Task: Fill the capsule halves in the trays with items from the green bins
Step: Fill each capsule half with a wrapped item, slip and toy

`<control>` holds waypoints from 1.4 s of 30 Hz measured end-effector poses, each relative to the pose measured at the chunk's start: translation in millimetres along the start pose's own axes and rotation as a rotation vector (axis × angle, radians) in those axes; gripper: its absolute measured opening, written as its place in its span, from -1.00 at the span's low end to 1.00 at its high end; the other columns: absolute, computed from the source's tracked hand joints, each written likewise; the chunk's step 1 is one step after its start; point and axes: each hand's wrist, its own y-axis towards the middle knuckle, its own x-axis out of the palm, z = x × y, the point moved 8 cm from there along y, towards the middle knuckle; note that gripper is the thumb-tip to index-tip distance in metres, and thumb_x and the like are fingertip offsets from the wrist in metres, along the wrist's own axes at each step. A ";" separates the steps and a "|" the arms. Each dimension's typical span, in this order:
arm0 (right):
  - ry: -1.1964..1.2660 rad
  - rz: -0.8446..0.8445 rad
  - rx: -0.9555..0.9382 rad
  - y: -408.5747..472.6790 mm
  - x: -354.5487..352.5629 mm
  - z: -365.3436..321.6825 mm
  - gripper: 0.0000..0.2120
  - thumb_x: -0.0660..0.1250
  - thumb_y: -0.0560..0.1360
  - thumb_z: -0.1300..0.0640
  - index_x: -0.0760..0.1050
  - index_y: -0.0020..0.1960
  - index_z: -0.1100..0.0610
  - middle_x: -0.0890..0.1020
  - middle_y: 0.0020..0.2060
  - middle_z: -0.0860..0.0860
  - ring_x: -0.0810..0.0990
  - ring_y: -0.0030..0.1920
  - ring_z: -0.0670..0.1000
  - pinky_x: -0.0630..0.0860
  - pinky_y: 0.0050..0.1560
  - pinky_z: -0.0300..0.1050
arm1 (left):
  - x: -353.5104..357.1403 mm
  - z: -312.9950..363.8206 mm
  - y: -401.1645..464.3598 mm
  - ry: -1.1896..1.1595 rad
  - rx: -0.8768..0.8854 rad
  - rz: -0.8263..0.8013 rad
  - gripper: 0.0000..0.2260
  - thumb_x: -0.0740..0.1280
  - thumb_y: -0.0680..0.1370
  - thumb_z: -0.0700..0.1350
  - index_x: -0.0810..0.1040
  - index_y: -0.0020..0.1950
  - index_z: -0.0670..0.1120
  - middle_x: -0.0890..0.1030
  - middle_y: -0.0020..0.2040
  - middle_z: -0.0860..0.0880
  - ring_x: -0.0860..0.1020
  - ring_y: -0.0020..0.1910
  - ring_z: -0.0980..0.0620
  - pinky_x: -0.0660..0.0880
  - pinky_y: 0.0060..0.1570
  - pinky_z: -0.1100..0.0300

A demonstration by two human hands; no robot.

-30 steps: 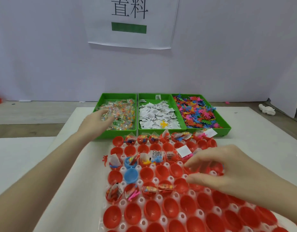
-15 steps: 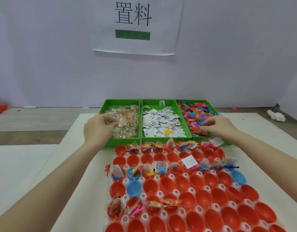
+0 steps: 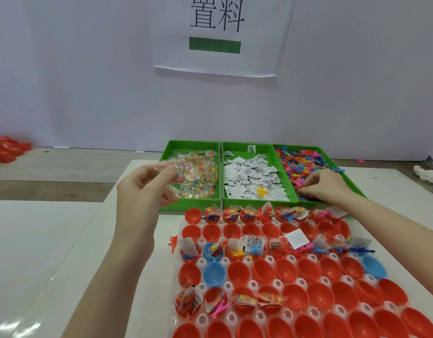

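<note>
Pinching a clear packet [image 3: 163, 164], left hand [image 3: 142, 189]; right hand [image 3: 325, 182] grasps toys [image 3: 305, 167] below sign [image 3: 218, 32] "置料".

- Capsule halves [image 3: 262, 272]: glossy smooth red plastic.
- Packet [image 3: 164, 164] pinched in left-hand fingertips [image 3: 170, 170]: clear crinkled film.
- Green bins [image 3: 244, 202]: matt plastic, perforated floor.
- Sign [image 3: 222, 35]: matt paper.
</note>
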 end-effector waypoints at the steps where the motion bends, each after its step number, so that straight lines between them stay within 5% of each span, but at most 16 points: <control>1: 0.013 -0.009 0.005 0.1 -0.1 0.5 -0.85 0.49 0.36 0.18 0.57 -0.14 0.22 0.61 -0.01 0.16 0.52 -0.05 0.07 0.36 -0.11 -0.17 | 0.3 1.4 -0.5 0.007 0.004 -0.009 -0.92 0.34 0.49 -0.19 0.56 -0.21 -0.08 0.63 -0.38 0.05 0.40 -0.54 0.17 0.39 -0.47 0.40; 5: -0.085 -0.042 0.018 0.9 1.4 0.3 -0.78 0.46 0.40 0.19 0.58 0.00 0.24 0.58 0.13 0.17 0.52 0.10 0.12 0.36 -0.04 -0.16 | 3.5 2.0 0.2 0.041 0.008 -0.045 -0.93 0.35 0.49 -0.17 0.57 -0.21 -0.07 0.62 -0.39 0.05 0.37 -0.55 0.18 0.37 -0.48 0.41; 12: -0.226 -0.024 -0.026 3.9 -1.2 -1.1 -0.79 0.20 0.54 0.30 0.54 -0.10 0.43 0.65 -0.09 0.14 0.50 -0.29 -0.05 0.41 -0.19 -0.14 | 5.6 0.3 2.7 0.084 0.019 -0.075 -0.91 0.36 0.49 -0.14 0.58 -0.22 -0.07 0.57 -0.37 -0.01 0.35 -0.56 0.20 0.34 -0.44 0.36; 14: -0.218 -0.011 -0.023 5.1 -5.1 -0.1 -0.78 0.16 0.52 0.35 0.49 -0.21 0.44 0.65 -0.04 0.16 0.52 -0.21 0.04 0.40 -0.17 -0.08 | 4.7 0.5 3.2 0.079 0.019 -0.071 -0.90 0.36 0.49 -0.14 0.58 -0.24 -0.05 0.58 -0.34 -0.02 0.35 -0.56 0.20 0.33 -0.41 0.32; 19: -0.160 0.099 -0.002 1.8 -23.2 -4.5 -0.74 0.11 0.51 0.37 0.57 0.00 0.27 0.60 0.09 0.18 0.52 0.11 0.19 0.42 0.04 0.00 | 4.8 0.1 3.2 0.084 0.011 -0.074 -0.89 0.35 0.49 -0.14 0.56 -0.24 -0.05 0.58 -0.33 -0.03 0.36 -0.56 0.21 0.36 -0.35 0.27; 23: 0.245 0.082 0.063 0.2 -17.6 -11.9 -0.70 0.04 0.58 0.35 0.54 0.10 0.30 0.52 -0.38 0.13 0.49 -0.37 0.06 0.38 -0.36 -0.16 | 4.1 -1.5 3.6 0.110 0.006 -0.074 -0.90 0.34 0.50 -0.13 0.56 -0.22 -0.08 0.55 -0.31 -0.13 0.36 -0.55 0.21 0.35 -0.33 0.25; 26: 0.242 -0.004 0.040 0.9 -0.8 -34.6 -0.67 0.03 0.58 0.36 0.55 0.10 0.28 0.41 -0.45 0.04 0.32 -0.44 0.01 0.33 -0.35 -0.17 | 4.0 -3.7 4.4 0.109 0.003 -0.077 -0.90 0.35 0.50 -0.12 0.56 -0.22 -0.08 0.57 -0.34 -0.04 0.36 -0.55 0.21 0.37 -0.40 0.33; 28: 0.211 -0.083 0.010 -0.2 14.1 -56.0 -0.63 0.01 0.55 0.41 0.56 0.14 0.28 0.47 -0.34 0.05 0.39 -0.38 -0.01 0.37 -0.31 -0.18 | 4.7 -5.1 4.5 0.108 -0.002 -0.079 -0.90 0.35 0.50 -0.12 0.56 -0.21 -0.08 0.58 -0.35 0.02 0.36 -0.55 0.22 0.37 -0.45 0.40; 30: 0.171 -0.153 -0.018 -2.3 30.1 -77.7 -0.65 0.05 0.54 0.39 0.55 0.15 0.29 0.59 0.03 0.16 0.56 0.00 0.10 0.45 -0.02 -0.10 | 5.5 -5.9 4.2 0.110 -0.010 -0.079 -0.90 0.34 0.50 -0.12 0.56 -0.21 -0.07 0.59 -0.34 0.02 0.37 -0.55 0.22 0.38 -0.46 0.41; 32: 0.143 -0.217 -0.045 -7.5 46.7 -97.6 -0.71 0.12 0.54 0.35 0.53 0.17 0.34 0.50 0.25 0.25 0.46 0.25 0.20 0.40 0.18 -0.04 | 7.0 -5.8 3.3 0.109 -0.018 -0.088 -0.90 0.34 0.50 -0.11 0.56 -0.21 -0.05 0.60 -0.32 0.02 0.39 -0.54 0.22 0.40 -0.45 0.41; 34: 0.157 -0.286 -0.012 -14.5 62.8 -107.7 -0.73 0.13 0.52 0.37 0.45 0.16 0.47 0.54 0.13 0.34 0.53 0.15 0.25 0.42 0.19 -0.02 | 9.4 -4.8 2.2 0.105 -0.022 -0.103 -0.89 0.34 0.51 -0.11 0.56 -0.22 -0.04 0.60 -0.32 0.02 0.39 -0.54 0.21 0.40 -0.44 0.40; 35: 0.125 -0.295 -0.042 -16.7 68.9 -112.5 -0.76 0.12 0.51 0.38 0.40 0.07 0.54 0.59 -0.10 0.36 0.58 -0.08 0.23 0.47 0.12 0.00 | 10.6 -4.8 1.6 0.102 -0.025 -0.107 -0.89 0.34 0.51 -0.11 0.56 -0.22 -0.04 0.60 -0.33 0.03 0.39 -0.54 0.21 0.41 -0.44 0.39; 36: 0.121 -0.295 -0.063 -18.5 72.5 -116.1 -0.81 0.13 0.51 0.34 0.10 -0.16 0.28 0.51 -0.37 0.25 0.49 -0.34 0.14 0.52 -0.10 -0.05 | 11.3 -5.1 1.1 0.102 -0.031 -0.109 -0.89 0.34 0.51 -0.11 0.56 -0.22 -0.04 0.60 -0.34 0.04 0.39 -0.54 0.21 0.41 -0.43 0.39; 37: 0.076 -0.278 -0.101 -18.5 74.4 -119.6 -0.72 0.15 0.51 0.26 0.37 -0.38 0.18 0.35 -0.49 0.12 0.31 -0.47 0.04 0.40 -0.34 -0.13 | 11.8 -5.6 0.8 0.105 -0.038 -0.111 -0.89 0.34 0.51 -0.11 0.56 -0.23 -0.04 0.60 -0.35 0.06 0.39 -0.55 0.21 0.42 -0.41 0.37; 39: -0.063 -0.243 -0.176 -19.8 75.0 -124.9 -0.65 0.29 0.48 0.08 0.31 -0.42 0.15 0.25 -0.52 0.02 0.20 -0.49 -0.02 0.20 -0.45 -0.18 | 12.4 -6.6 0.3 0.104 -0.048 -0.114 -0.89 0.35 0.50 -0.12 0.55 -0.23 -0.04 0.60 -0.37 0.08 0.39 -0.55 0.22 0.42 -0.40 0.36; 42: -0.123 -0.274 -0.169 -20.8 77.1 -126.9 -0.69 0.46 0.39 -0.01 0.46 -0.30 0.21 0.52 -0.42 0.11 0.47 -0.39 0.03 0.41 -0.32 -0.13 | 14.0 -5.1 -0.7 0.106 -0.039 -0.122 -0.90 0.35 0.50 -0.12 0.55 -0.22 -0.05 0.59 -0.37 0.07 0.39 -0.56 0.23 0.42 -0.45 0.41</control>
